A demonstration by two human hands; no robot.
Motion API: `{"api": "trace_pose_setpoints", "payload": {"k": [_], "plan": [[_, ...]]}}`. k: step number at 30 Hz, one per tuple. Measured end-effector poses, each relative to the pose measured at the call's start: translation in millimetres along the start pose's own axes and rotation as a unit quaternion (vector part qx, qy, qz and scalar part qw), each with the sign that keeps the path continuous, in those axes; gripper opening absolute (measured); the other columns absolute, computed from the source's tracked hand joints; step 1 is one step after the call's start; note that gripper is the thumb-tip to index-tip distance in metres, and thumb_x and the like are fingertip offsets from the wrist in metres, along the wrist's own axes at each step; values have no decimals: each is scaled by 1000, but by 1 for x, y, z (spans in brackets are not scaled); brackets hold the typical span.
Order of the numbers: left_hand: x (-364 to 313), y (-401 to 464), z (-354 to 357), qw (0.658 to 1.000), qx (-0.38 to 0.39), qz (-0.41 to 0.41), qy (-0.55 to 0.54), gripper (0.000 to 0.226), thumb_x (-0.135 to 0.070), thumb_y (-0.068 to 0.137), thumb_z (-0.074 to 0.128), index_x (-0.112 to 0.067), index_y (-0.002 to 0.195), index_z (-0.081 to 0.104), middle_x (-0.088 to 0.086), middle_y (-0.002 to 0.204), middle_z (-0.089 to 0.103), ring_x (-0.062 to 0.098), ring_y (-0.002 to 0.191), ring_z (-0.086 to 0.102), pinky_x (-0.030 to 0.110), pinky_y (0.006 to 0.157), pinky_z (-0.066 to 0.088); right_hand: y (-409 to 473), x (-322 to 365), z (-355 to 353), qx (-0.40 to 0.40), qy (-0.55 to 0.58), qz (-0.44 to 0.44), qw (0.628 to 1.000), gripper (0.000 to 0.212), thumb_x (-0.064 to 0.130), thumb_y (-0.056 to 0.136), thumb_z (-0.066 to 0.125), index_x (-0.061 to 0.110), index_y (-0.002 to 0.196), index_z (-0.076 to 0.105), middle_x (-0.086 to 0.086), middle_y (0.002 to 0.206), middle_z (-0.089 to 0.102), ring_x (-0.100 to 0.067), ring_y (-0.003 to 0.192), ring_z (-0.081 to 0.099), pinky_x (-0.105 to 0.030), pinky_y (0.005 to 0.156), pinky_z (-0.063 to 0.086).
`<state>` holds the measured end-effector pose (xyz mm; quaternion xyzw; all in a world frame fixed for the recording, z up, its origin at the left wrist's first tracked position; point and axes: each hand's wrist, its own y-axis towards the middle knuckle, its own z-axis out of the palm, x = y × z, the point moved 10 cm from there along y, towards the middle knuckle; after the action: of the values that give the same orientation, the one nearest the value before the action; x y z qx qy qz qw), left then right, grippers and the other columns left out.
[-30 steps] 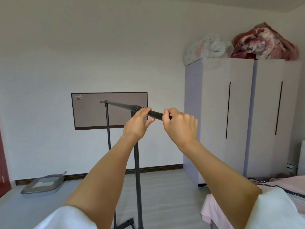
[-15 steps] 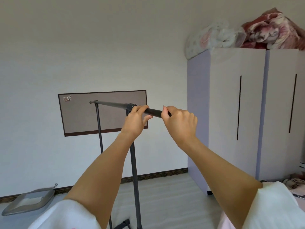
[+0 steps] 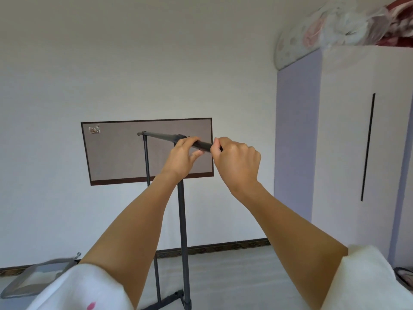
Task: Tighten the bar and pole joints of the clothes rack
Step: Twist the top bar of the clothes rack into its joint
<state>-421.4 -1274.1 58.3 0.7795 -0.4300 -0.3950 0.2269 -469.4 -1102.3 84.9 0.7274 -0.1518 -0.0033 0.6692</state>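
The dark metal clothes rack stands in front of me. Its top bar (image 3: 162, 136) runs from the far pole (image 3: 146, 162) toward me. My left hand (image 3: 182, 156) grips the bar at the collar where the near pole (image 3: 182, 211) meets it, thumb underneath. My right hand (image 3: 235, 161) is closed around the bar's near end, a short bare stretch of bar (image 3: 204, 144) showing between the two hands. The bar's tip is hidden inside my right fist.
A brown-framed grey panel (image 3: 116, 153) hangs on the white wall behind the rack. A tall white wardrobe (image 3: 348, 142) with bundled bedding (image 3: 330, 25) on top stands at the right. A grey tray (image 3: 35, 279) lies on the floor at lower left. The rack's base foot (image 3: 166, 302) is near the bottom edge.
The view has tilted up and swung, so the rack and wardrobe shifted in frame. Both hands have kept their grip on the bar at the same places.
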Motion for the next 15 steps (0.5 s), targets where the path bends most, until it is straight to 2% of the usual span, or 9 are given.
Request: {"api": "trace_pose_setpoints", "payload": {"k": [5, 9, 12, 15], "plan": [[44, 56, 31, 1000, 0, -14, 14, 42, -25, 89, 52, -15, 130, 44, 13, 136, 45, 28, 120, 47, 38, 103, 38, 17, -24, 76, 10, -2, -13, 1000, 37, 10, 64, 79, 10, 39, 51, -4, 25, 39, -20, 32, 14, -15, 44, 14], [75, 96, 54, 1000, 3, -14, 28, 43, -25, 89, 53, -15, 130, 44, 12, 137, 44, 27, 124, 45, 37, 105, 36, 27, -41, 130, 16, 0, -25, 1000, 35, 10, 64, 80, 9, 42, 53, -3, 26, 40, -19, 32, 14, -10, 46, 6], [96, 125, 73, 1000, -2, -11, 28, 43, -29, 88, 53, -17, 129, 46, 12, 136, 45, 28, 119, 48, 39, 104, 39, 34, -66, 170, 12, 10, -8, 1000, 32, 9, 66, 77, 8, 43, 54, -5, 27, 43, -19, 27, 21, -15, 42, 20], [97, 152, 97, 999, -6, 6, 54, 43, -34, 88, 53, -18, 128, 47, 12, 134, 47, 28, 117, 50, 40, 102, 41, 43, -108, 198, 23, 30, 22, 999, 26, 10, 74, 68, 4, 51, 59, -11, 33, 51, -26, 26, 41, -23, 39, 33]]}}
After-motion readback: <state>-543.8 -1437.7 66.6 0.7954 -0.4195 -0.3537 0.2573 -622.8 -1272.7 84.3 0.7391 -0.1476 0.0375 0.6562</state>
